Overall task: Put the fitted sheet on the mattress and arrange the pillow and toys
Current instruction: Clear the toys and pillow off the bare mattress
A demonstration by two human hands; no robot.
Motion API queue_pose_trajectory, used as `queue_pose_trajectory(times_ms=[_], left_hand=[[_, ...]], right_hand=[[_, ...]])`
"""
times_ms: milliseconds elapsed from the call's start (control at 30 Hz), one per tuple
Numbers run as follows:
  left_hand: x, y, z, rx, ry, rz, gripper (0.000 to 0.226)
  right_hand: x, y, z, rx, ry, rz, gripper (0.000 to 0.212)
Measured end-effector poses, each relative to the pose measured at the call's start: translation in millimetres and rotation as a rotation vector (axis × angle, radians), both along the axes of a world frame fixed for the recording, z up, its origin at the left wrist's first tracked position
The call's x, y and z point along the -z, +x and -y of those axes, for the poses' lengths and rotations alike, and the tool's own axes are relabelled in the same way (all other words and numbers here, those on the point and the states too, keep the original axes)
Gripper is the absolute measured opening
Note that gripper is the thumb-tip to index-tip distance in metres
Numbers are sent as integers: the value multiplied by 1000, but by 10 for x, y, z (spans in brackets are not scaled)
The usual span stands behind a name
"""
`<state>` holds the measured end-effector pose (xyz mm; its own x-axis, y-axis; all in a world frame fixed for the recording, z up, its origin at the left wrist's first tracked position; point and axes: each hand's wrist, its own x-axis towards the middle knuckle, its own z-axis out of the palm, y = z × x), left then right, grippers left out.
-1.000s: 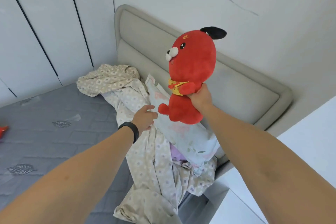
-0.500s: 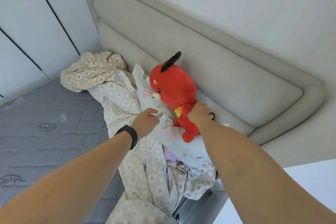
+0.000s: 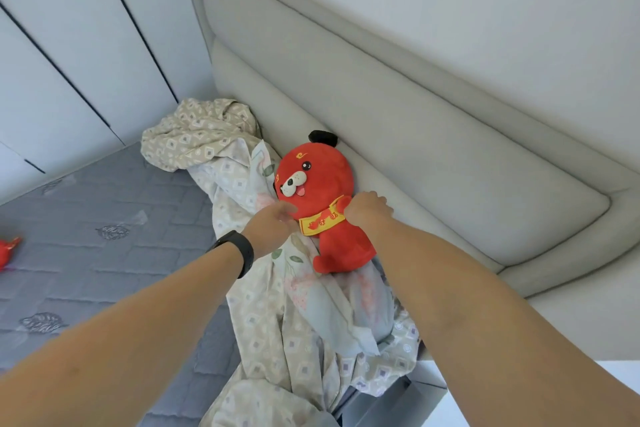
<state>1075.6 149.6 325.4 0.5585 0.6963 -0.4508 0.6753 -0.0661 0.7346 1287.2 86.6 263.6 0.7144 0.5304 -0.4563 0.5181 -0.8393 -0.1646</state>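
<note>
So, 2 hands, both on 1 red plush dog (image 3: 325,204). My left hand (image 3: 272,227), the one with the black wristband (image 3: 239,251), has its fingers curled in at the toy's neck on the yellow collar (image 3: 320,222). My right hand (image 3: 367,210) grips the toy's arm on the other side, fingers wrapped over it.

The dog's bright red with 1 black ear (image 3: 322,138) showing, a white muzzle, pink tongue out, and red lettering on that collar I can't read. It's lying face up on 1 pale floral pillow (image 3: 343,302), head toward the headboard.

The fitted sheet (image 3: 270,333) isn't on: 1 beige squares-print heap, rumpled along the near edge and bunched up by the corner, with the pillow sitting on top of it. The grey quilted mattress (image 3: 104,253) is bare. 1 more red thing (image 3: 7,248) pokes in at the far left edge; can't tell what it is. Behind it all, the grey padded headboard (image 3: 415,135) and white wardrobe doors (image 3: 86,45).
</note>
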Motion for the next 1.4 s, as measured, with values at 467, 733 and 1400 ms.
queue_pose_trajectory(times_ms=[467,733,1400], left_hand=[[22,-1165,229,-199,-34,-21,25],[-336,-2560,581,-274,97,45,26],[-431,-8340,2884,-1066,83,164,16]], right_hand=[[-397,-1156,-208,-382,251,146,45],[-933,-2621,-106,-612,308,172,35],[-1160,-8897,1279,-1418,249,-81,23]])
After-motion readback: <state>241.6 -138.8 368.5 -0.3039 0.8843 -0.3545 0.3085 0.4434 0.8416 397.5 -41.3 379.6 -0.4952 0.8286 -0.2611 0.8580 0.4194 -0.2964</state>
